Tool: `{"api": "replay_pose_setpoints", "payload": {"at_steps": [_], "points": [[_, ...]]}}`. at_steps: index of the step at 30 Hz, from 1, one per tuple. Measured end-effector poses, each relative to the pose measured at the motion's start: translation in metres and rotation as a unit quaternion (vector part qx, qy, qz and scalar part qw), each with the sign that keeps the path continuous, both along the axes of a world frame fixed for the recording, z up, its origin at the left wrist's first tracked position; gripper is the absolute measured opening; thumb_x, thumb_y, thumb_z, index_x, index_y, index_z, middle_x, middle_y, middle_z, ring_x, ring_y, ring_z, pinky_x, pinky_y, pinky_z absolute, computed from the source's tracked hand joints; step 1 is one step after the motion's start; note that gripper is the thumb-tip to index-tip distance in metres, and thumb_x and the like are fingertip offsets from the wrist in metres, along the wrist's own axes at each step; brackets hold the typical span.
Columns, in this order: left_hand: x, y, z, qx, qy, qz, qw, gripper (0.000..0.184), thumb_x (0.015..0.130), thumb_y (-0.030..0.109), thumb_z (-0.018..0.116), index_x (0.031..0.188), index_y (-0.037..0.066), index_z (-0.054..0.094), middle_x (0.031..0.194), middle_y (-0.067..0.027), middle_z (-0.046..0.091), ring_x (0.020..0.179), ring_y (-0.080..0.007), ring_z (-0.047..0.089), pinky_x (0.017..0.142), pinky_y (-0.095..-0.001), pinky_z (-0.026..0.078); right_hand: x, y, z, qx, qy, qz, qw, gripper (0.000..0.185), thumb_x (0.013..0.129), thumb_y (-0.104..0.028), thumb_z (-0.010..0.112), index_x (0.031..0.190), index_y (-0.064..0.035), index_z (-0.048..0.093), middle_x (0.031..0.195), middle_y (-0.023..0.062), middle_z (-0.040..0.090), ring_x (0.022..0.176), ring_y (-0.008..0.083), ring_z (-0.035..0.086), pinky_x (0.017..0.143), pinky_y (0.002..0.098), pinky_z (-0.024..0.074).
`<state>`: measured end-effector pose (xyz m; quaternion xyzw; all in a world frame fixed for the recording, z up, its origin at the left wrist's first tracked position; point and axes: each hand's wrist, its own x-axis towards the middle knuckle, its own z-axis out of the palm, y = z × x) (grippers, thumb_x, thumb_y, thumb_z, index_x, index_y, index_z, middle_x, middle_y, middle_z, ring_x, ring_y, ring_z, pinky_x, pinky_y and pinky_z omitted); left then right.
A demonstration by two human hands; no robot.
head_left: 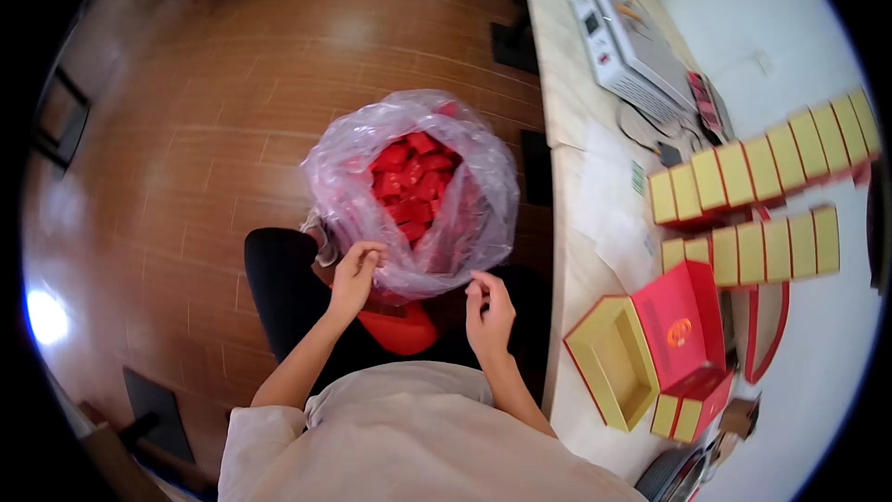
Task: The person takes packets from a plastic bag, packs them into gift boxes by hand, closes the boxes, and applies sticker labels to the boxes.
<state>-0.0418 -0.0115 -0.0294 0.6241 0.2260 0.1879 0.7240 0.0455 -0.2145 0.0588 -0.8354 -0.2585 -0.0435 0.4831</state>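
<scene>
A large clear plastic bag (339,163) stands open in front of me, with many small red packets (413,181) inside. My left hand (359,277) is at the bag's near left edge, fingers curled together; whether they pinch the plastic is too small to tell. At the near right edge, my right hand (490,309) has its fingers bent beside the rim, and any grip on the plastic cannot be made out. Something red (400,330) shows below the bag, between my legs.
On the table (581,390) at right are an open red and gold box (683,330), an empty gold tray (609,363), two rows of gold boxes (748,167), a white machine (632,46) with cables, and white sheets (609,209). Dark table bases stand on the wooden floor (232,112).
</scene>
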Motion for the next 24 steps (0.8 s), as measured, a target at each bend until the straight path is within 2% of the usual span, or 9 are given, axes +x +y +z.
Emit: {"api": "replay_pose_setpoints", "payload": {"at_steps": [4, 6, 10, 13, 16, 18, 20, 22, 24], "points": [[-0.055, 0.028, -0.032, -0.071, 0.059, 0.125, 0.988, 0.018, 0.099, 0.012, 0.045, 0.109, 0.004, 0.057, 0.092, -0.0029, 0.061, 0.085, -0.0093, 0.057, 0.077, -0.0218, 0.045, 0.039, 0.048, -0.082, -0.058, 0.118, 0.046, 0.990, 0.020, 0.090, -0.010, 0.058, 0.109, -0.0024, 0.058, 0.083, 0.0116, 0.063, 0.066, 0.0218, 0.060, 0.061, 0.0311, 0.0483], [-0.060, 0.041, -0.058, -0.113, 0.101, 0.178, 0.972, 0.023, 0.097, 0.012, 0.048, 0.119, 0.006, 0.049, 0.102, -0.0051, 0.059, 0.091, -0.0111, 0.057, 0.083, -0.0252, 0.046, 0.063, 0.066, -0.130, -0.156, 0.225, 0.072, 0.959, 0.035, 0.091, -0.025, 0.060, 0.117, -0.0018, 0.056, 0.097, 0.0148, 0.063, 0.085, 0.0242, 0.062, 0.077, 0.0329, 0.0494], [-0.004, 0.059, -0.064, -0.088, 0.103, 0.176, 0.975, 0.058, 0.086, 0.004, 0.063, 0.133, 0.005, 0.029, 0.118, -0.0154, 0.048, 0.108, -0.0233, 0.053, 0.093, -0.0331, 0.045, 0.080, 0.094, -0.216, -0.278, 0.128, 0.134, 0.943, 0.064, 0.085, -0.040, 0.065, 0.132, -0.0007, 0.045, 0.120, 0.0232, 0.057, 0.106, 0.0346, 0.059, 0.093, 0.0409, 0.0447], [0.061, 0.073, -0.120, 0.019, 0.148, 0.124, 0.981, 0.096, 0.074, 0.024, 0.078, 0.141, -0.005, 0.015, 0.133, -0.0285, 0.034, 0.126, -0.0361, 0.038, 0.106, -0.0429, 0.032, 0.073, 0.107, -0.245, -0.404, 0.240, 0.198, 0.860, 0.085, 0.080, -0.044, 0.068, 0.142, 0.0015, 0.030, 0.134, 0.0286, 0.045, 0.118, 0.0403, 0.051, 0.100, 0.0441, 0.0401], [0.114, 0.074, -0.179, 0.123, 0.246, 0.138, 0.951, 0.112, 0.068, 0.030, 0.082, 0.144, -0.005, 0.006, 0.140, -0.0317, 0.027, 0.132, -0.0402, 0.030, 0.110, -0.0450, 0.026, 0.040, 0.106, -0.238, -0.524, 0.211, 0.280, 0.776, 0.089, 0.075, -0.042, 0.072, 0.140, 0.0011, 0.030, 0.128, 0.0296, 0.049, 0.116, 0.0417, 0.052, 0.098, 0.0439, 0.0417], [0.130, 0.059, -0.177, 0.095, 0.449, 0.087, 0.884, 0.122, 0.067, 0.033, 0.082, 0.145, -0.004, -0.004, 0.144, -0.0329, 0.021, 0.135, -0.0430, 0.024, 0.112, -0.0460, 0.021, 0.029, 0.106, -0.243, -0.590, 0.283, 0.388, 0.649, 0.082, 0.072, -0.037, 0.074, 0.135, -0.0008, 0.037, 0.128, 0.0303, 0.048, 0.115, 0.0416, 0.053, 0.099, 0.0463, 0.0413], [0.113, 0.023, -0.212, 0.119, 0.484, 0.079, 0.863, 0.124, 0.067, 0.032, 0.082, 0.145, -0.002, -0.008, 0.146, -0.0317, 0.018, 0.136, -0.0443, 0.022, 0.112, -0.0466, 0.022, 0.022, 0.092, -0.243, -0.546, 0.269, 0.414, 0.677, 0.077, 0.072, -0.035, 0.073, 0.133, -0.0021, 0.040, 0.129, 0.0290, 0.048, 0.118, 0.0398, 0.052, 0.101, 0.0479, 0.0382], [0.092, 0.000, -0.222, 0.076, 0.526, 0.124, 0.838, 0.110, 0.070, 0.030, 0.077, 0.147, -0.002, 0.005, 0.142, -0.0307, 0.031, 0.132, -0.0435, 0.032, 0.107, -0.0454, 0.031, 0.017, 0.075, -0.236, -0.498, 0.252, 0.440, 0.704, 0.073, 0.072, -0.033, 0.073, 0.131, -0.0033, 0.042, 0.129, 0.0277, 0.048, 0.121, 0.0379, 0.050, 0.104, 0.0496, 0.0351], [0.079, 0.013, -0.250, -0.004, 0.515, 0.066, 0.855, 0.097, 0.072, 0.030, 0.074, 0.143, -0.003, 0.018, 0.134, -0.0302, 0.041, 0.126, -0.0423, 0.040, 0.103, -0.0450, 0.036, 0.026, 0.061, -0.227, -0.454, 0.008, 0.443, 0.773, 0.069, 0.071, -0.031, 0.073, 0.129, -0.0042, 0.046, 0.131, 0.0235, 0.048, 0.127, 0.0337, 0.043, 0.109, 0.0515, 0.0272]]}}
